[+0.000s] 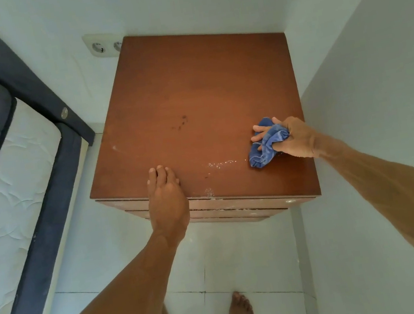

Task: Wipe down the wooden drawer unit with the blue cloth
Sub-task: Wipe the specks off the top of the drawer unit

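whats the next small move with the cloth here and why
Probably sweep the right hand and its bunched blue cloth leftward along the front of the drawer unit top. Wet droplets glisten just left of the cloth, unwiped, while the left hand rests flat at the front edge.

Head camera looks steeply down, close over the drawer unit (194, 120).

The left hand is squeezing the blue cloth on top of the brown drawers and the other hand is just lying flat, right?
Not quite. In the head view the right hand is squeezing the blue cloth on the drawer unit; the left hand is the flat one.
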